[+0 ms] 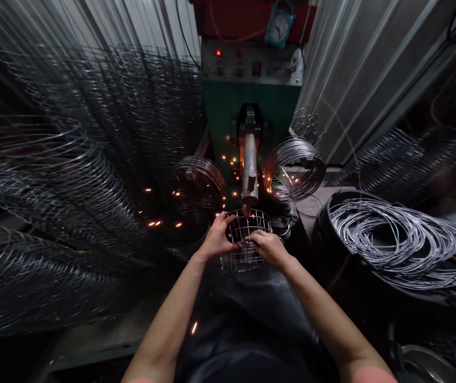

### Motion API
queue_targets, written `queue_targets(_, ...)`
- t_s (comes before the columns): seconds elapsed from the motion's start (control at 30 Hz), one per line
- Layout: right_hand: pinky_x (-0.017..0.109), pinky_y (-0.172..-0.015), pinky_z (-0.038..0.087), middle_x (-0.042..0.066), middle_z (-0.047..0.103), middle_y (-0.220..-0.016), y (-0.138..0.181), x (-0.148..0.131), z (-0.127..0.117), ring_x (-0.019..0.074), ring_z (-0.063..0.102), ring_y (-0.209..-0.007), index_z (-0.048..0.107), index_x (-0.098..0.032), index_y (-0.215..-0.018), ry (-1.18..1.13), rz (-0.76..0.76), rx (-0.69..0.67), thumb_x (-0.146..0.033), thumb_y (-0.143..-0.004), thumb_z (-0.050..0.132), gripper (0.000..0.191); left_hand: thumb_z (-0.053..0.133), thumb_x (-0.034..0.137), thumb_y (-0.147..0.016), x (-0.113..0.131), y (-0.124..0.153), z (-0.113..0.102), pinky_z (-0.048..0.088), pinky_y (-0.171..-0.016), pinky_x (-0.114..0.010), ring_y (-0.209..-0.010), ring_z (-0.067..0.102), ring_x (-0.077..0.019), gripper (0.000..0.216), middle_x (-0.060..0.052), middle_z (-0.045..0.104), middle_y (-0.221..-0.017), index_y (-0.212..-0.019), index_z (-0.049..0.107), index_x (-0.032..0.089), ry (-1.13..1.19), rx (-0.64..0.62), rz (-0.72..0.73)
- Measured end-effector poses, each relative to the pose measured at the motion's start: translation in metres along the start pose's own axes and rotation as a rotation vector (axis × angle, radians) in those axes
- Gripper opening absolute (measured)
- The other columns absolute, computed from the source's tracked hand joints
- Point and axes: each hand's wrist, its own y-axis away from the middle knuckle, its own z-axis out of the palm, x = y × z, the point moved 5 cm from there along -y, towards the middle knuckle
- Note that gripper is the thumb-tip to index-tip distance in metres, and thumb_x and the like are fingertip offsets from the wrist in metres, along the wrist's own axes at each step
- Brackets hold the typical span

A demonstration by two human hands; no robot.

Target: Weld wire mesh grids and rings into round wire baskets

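Observation:
A cylindrical wire basket is held up under the electrode of a green spot-welding machine, with the electrode tip touching or almost touching its top rim. My left hand grips the basket's left side. My right hand grips its front rim, with the fingers curled over the wires. Orange sparks scatter around the weld point, mostly to the left. The lower part of the basket is partly hidden by my hands.
Large stacks of wire rings fill the left side. Single wire rings hang beside the machine. A black tub holds coiled wire at right. Above are a control panel and a clock. Corrugated metal walls stand behind.

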Motion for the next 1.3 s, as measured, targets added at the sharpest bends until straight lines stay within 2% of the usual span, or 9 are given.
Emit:
queue_targets(0.23, 0.024, -0.079, 0.048, 0.004, 0.066, -0.104, -0.019, 0.012, 0.001, 0.0169, 0.064, -0.092, 0.066, -0.024, -0.107, -0.023, 0.043, 0.134, -0.012, -0.085, 0.053, 0.028, 0.082, 0.025, -0.044, -0.008, -0.022, -0.002, 0.033, -0.107, -0.049, -0.129, 0.036, -0.0363, 0.084, -0.015, 0.041, -0.135, -0.122, 0.051, 0.015, -0.034, 0.072, -0.067)
queue_targets(0.33, 0.026, -0.078, 0.048, 0.005, 0.064, -0.105, -0.018, 0.017, -0.003, 0.0176, 0.063, -0.089, 0.065, -0.025, -0.106, -0.128, 0.095, 0.286, -0.017, -0.082, 0.058, 0.026, 0.083, 0.029, -0.043, -0.009, -0.028, -0.003, 0.036, -0.105, -0.047, -0.127, 0.04, -0.035, 0.083, -0.015, 0.045, -0.132, -0.119, 0.053, 0.015, -0.018, 0.081, -0.081)
queue_targets(0.47, 0.031, -0.08, 0.048, 0.007, 0.062, -0.101, 0.013, 0.03, 0.001, 0.0206, 0.059, -0.092, 0.061, -0.02, -0.107, -0.448, 0.25, 0.532, -0.033, -0.077, 0.065, 0.033, 0.085, 0.032, -0.041, -0.01, -0.029, -0.003, 0.034, -0.107, -0.046, -0.129, 0.037, -0.0349, 0.09, -0.016, 0.04, -0.136, -0.122, 0.051, 0.014, -0.037, 0.092, -0.094)
queue_targets(0.63, 0.025, -0.054, 0.043, 0.0, 0.057, -0.071, 0.061, 0.055, 0.052, 0.0145, 0.053, -0.06, 0.059, -0.018, -0.096, -1.036, 0.592, 0.365, -0.045, -0.08, 0.051, 0.033, 0.085, 0.033, -0.042, -0.018, -0.041, -0.004, 0.031, -0.109, -0.045, -0.131, 0.035, -0.0344, 0.089, -0.015, 0.038, -0.137, -0.122, 0.051, 0.015, -0.063, 0.082, -0.14)
queue_targets(0.83, 0.023, -0.053, 0.041, -0.001, 0.056, -0.068, 0.106, 0.07, 0.093, 0.0125, 0.051, -0.059, 0.058, -0.019, -0.095, -1.219, 0.732, 0.422, -0.048, -0.069, 0.063, 0.039, 0.085, 0.036, -0.043, -0.025, -0.055, -0.005, 0.033, -0.108, -0.046, -0.129, 0.036, -0.0342, 0.087, -0.013, 0.04, -0.135, -0.121, 0.052, 0.017, -0.025, 0.092, -0.179)
queue_targets(0.93, 0.017, -0.04, 0.027, -0.003, 0.053, -0.066, 0.123, 0.072, 0.11, 0.0093, 0.047, -0.052, 0.059, -0.019, -0.088, -1.43, 0.892, 0.371, -0.044, -0.06, 0.071, 0.04, 0.085, 0.035, -0.042, -0.023, -0.057, -0.006, 0.033, -0.107, -0.044, -0.127, 0.039, -0.0332, 0.087, -0.013, 0.043, -0.131, -0.12, 0.053, 0.016, -0.026, 0.098, -0.145)
queue_targets(1.03, 0.016, -0.036, 0.022, -0.004, 0.051, -0.06, 0.13, 0.075, 0.113, 0.0088, 0.046, -0.049, 0.062, -0.019, -0.083, -1.644, 0.961, 0.32, -0.035, -0.054, 0.076, 0.036, 0.086, 0.035, -0.04, -0.021, -0.06, -0.007, 0.035, -0.106, -0.044, -0.125, 0.041, -0.0327, 0.087, -0.013, 0.045, -0.127, -0.119, 0.054, 0.015, -0.035, 0.088, -0.099)
queue_targets(1.13, 0.018, -0.04, 0.035, -0.002, 0.054, -0.059, 0.129, 0.082, 0.102, 0.0109, 0.051, -0.052, 0.062, -0.02, -0.075, -1.744, 0.914, 0.343, -0.034, -0.053, 0.078, 0.031, 0.086, 0.034, -0.042, -0.023, -0.061, -0.007, 0.034, -0.107, -0.045, -0.126, 0.039, -0.0324, 0.087, -0.012, 0.044, -0.13, -0.12, 0.053, 0.016, -0.052, 0.072, -0.098)
queue_targets(1.3, 0.022, -0.046, 0.044, -0.001, 0.062, -0.066, 0.134, 0.09, 0.081, 0.0135, 0.057, -0.055, 0.065, -0.02, -0.087, -1.418, 0.807, 0.541, -0.04, -0.06, 0.074, 0.034, 0.085, 0.034, -0.045, -0.027, -0.061, -0.004, 0.029, -0.11, -0.043, -0.133, 0.03, -0.0333, 0.091, -0.016, 0.036, -0.14, -0.126, 0.048, 0.015, -0.079, 0.022, -0.156)
